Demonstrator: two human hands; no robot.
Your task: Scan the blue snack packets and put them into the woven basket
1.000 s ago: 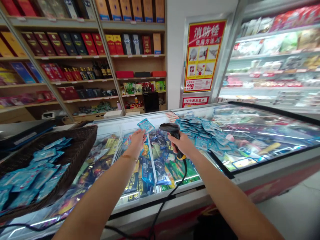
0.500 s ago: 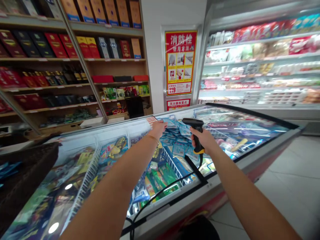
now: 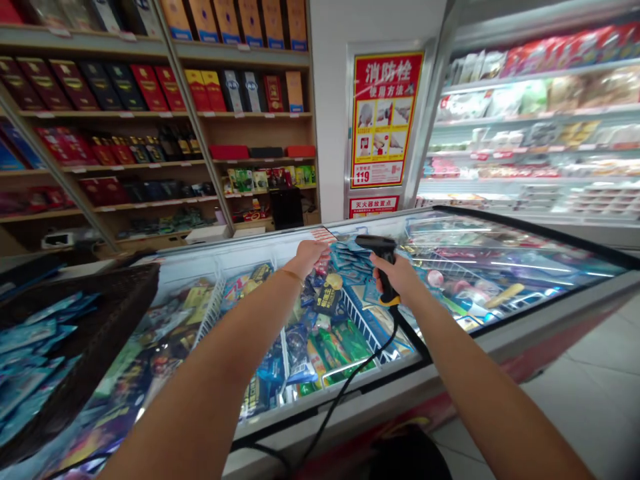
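Leans over a chest freezer [image 3: 530, 333] full of bagged frozen goods. Includes, at its left end, a brown wicker basket [image 3: 115, 327] with blue packets [image 3: 30, 343] inside. Shows a heap of matching packets [image 3: 351, 265] on top, near the back edge, right of the middle. Extends the left hand [image 3: 311, 255] to the heap's left side; cannot tell the fingers apart or closed. Grips a black barcode scanner [image 3: 376, 241] just above the heap, right hand [image 3: 397, 279] clamped round the handle. Trails a cable [image 3: 345, 387] across the front edge.
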